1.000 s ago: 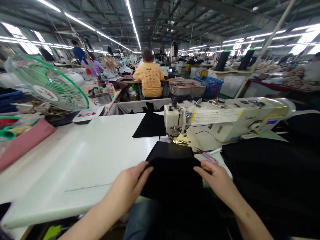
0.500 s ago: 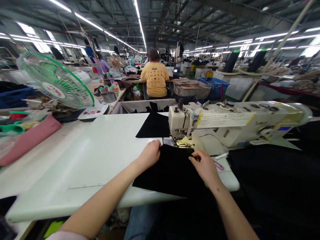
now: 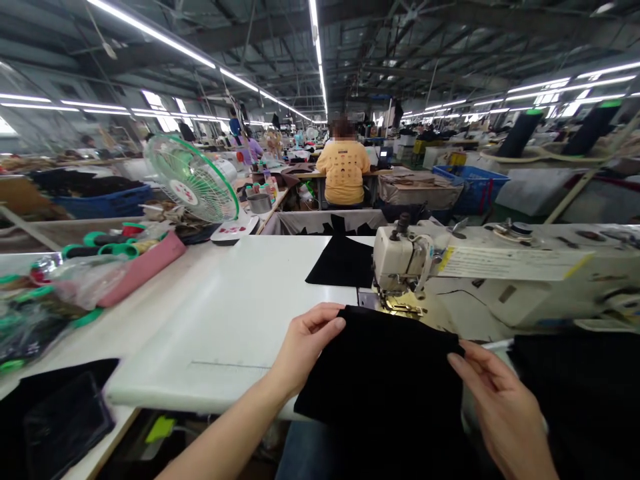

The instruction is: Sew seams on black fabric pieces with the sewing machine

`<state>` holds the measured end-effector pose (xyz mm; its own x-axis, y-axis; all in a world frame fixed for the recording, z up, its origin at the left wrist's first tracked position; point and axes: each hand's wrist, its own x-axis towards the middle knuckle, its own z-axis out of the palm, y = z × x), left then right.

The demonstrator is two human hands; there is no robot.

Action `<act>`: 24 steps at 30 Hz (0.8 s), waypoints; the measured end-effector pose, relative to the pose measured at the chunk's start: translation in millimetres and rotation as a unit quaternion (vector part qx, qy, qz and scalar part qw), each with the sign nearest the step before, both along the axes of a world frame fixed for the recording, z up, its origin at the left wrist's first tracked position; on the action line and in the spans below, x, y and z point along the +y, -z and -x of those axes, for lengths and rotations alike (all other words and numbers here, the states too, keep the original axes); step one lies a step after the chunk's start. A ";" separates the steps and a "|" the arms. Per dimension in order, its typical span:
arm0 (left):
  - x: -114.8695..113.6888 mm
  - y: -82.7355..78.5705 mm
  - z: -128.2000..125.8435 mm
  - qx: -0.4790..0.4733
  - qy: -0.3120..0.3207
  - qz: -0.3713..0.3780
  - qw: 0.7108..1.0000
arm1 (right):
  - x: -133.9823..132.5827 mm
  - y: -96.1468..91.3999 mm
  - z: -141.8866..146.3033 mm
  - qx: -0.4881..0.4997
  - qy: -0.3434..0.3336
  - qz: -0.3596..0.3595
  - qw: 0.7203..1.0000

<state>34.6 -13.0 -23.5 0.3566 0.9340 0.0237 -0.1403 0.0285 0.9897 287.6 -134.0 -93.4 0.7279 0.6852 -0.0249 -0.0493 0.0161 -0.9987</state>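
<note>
A piece of black fabric [image 3: 385, 373] is stretched between my two hands at the front of the sewing machine [image 3: 405, 260]. My left hand [image 3: 313, 343] pinches its upper left corner between thumb and fingers. The upper right corner is gripped by my right hand [image 3: 500, 387], thumb on the near side. The fabric's top edge lies just in front of the brass-coloured presser area [image 3: 403, 305], and its lower part hangs over the table edge toward my lap. Behind the needle head, another black fabric piece [image 3: 343, 263] lies flat on the white table [image 3: 225, 313].
A fan [image 3: 193, 180] stands at the back left, near a pink cloth roll [image 3: 145, 270] and several green-ended thread spools [image 3: 117, 248]. More black fabric [image 3: 575, 400] lies at the right. A person in a yellow shirt [image 3: 344, 170] sits ahead. A dark phone-like object [image 3: 67, 417] rests lower left.
The black fabric's top edge has come away from the presser area toward me. My hands have spread farther apart, the right one moving right and nearer. The view has turned left.
</note>
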 end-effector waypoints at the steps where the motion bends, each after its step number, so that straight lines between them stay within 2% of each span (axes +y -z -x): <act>1: -0.8 -0.6 0.9 -0.003 0.000 0.001 1.000 | -0.4 -0.8 1.2 -0.002 -0.001 0.000 1.000; 4: -2.2 -1.7 3.4 -0.013 -0.025 0.011 1.000 | -1.6 -5.2 6.3 0.025 0.006 -0.006 1.000; 8: -3.6 -4.6 2.9 -0.041 -0.096 0.077 0.992 | -1.9 -18.0 14.2 0.131 0.038 -0.022 0.990; 12: -6.3 -8.8 0.3 -0.066 -0.107 0.104 0.987 | -4.0 -28.9 16.5 0.189 0.059 -0.012 0.980; 20: -5.0 -7.7 -2.7 -0.071 -0.116 0.101 0.985 | -4.8 -25.8 13.9 0.117 0.041 -0.031 0.992; 24: -3.1 -11.7 -3.6 -0.072 -0.138 0.092 0.984 | -1.2 -30.6 19.8 0.066 0.046 -0.052 0.995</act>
<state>38.3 -16.0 -11.8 0.0945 0.9879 -0.1227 -0.3057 0.1461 0.9409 267.8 -135.1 -62.8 0.7829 0.6196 -0.0566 -0.1735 0.1301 -0.9762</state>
